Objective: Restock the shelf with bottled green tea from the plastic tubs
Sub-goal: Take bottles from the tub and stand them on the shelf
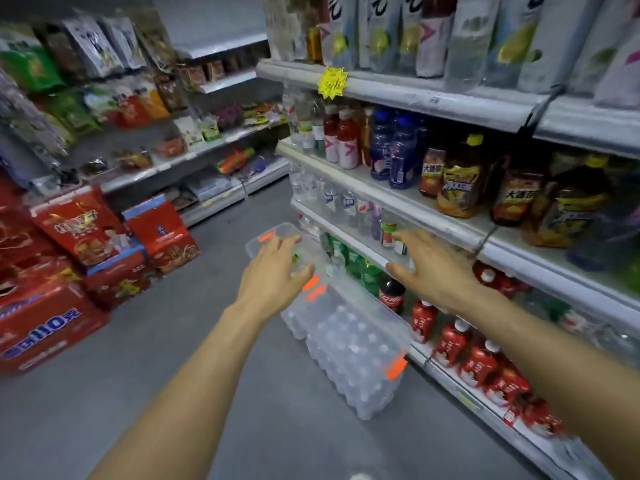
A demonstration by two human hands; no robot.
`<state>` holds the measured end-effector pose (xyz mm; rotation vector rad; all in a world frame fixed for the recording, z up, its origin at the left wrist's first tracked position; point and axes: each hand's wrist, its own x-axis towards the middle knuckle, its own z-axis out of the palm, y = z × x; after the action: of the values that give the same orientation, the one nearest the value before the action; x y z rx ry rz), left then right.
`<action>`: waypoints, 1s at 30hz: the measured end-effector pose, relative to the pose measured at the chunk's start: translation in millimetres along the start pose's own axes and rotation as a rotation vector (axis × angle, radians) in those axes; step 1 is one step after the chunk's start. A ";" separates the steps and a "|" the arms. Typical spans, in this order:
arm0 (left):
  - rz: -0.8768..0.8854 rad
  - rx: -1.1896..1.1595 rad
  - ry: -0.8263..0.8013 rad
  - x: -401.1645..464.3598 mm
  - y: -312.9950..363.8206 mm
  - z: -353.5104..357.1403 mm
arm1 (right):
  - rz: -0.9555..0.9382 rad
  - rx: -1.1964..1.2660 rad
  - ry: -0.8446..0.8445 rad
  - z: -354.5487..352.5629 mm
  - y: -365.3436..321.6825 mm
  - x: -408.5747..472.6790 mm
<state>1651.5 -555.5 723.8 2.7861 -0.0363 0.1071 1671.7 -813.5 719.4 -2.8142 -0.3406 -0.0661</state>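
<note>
Two clear tubs (pixel 349 306) w/ orange tape on floor; both hands' fingers (pixel 277 244) spread, holding nothing.

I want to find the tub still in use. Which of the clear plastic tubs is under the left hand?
The farther tub, at the aisle's far end, lies under the left hand. The nearer tub lies closer to the camera, beside the shelf.

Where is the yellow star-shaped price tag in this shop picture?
In the head view, the yellow star-shaped price tag hangs on the front edge of an upper shelf, above the red-labelled bottles and left of centre.
</note>
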 end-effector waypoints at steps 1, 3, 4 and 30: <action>-0.014 -0.004 -0.021 21.5 -16.7 -1.1 | 0.009 0.015 -0.027 7.3 -7.1 24.8; -0.049 -0.012 -0.039 60.6 -49.0 -4.2 | 0.007 0.026 -0.071 21.6 -20.5 70.9; -0.061 -0.015 -0.043 78.9 -63.9 -5.0 | 0.009 0.024 -0.082 27.7 -26.5 92.1; -0.036 -0.113 -0.732 562.8 -442.6 187.9 | 0.761 0.388 -0.451 386.0 -140.5 500.7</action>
<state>2242.6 -212.3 439.9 2.5550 -0.1647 -0.8895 2127.5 -452.8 433.8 -2.3584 0.5741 0.7167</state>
